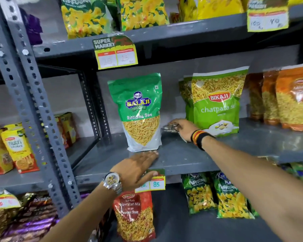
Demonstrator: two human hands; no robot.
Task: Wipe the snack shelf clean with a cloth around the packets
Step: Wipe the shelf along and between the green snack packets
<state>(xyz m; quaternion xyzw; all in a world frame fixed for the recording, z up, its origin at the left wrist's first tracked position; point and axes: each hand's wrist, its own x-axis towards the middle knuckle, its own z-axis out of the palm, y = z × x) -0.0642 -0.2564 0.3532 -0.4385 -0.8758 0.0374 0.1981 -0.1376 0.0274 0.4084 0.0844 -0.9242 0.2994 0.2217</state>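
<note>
My right hand (183,127), reaching deep onto the grey snack shelf (182,158), has its fingers curled around a small greyish cloth (170,128), which lies bunched on the shelf surface. The cloth sits in the gap between two upright packets: the green Balaji sev packet (141,112) at its 9 o'clock and the green Bikaji packet (217,102) at its 3 o'clock. A red, yellow and black wristband (199,138) circles that wrist. My left hand (138,167) lies flat with fingers together and extended on the shelf's front edge, at 6 o'clock from the Balaji packet, its fingertips just beside the packet's base and its thumb over a price tag (155,182). A metal watch (113,182) is on this wrist.
</note>
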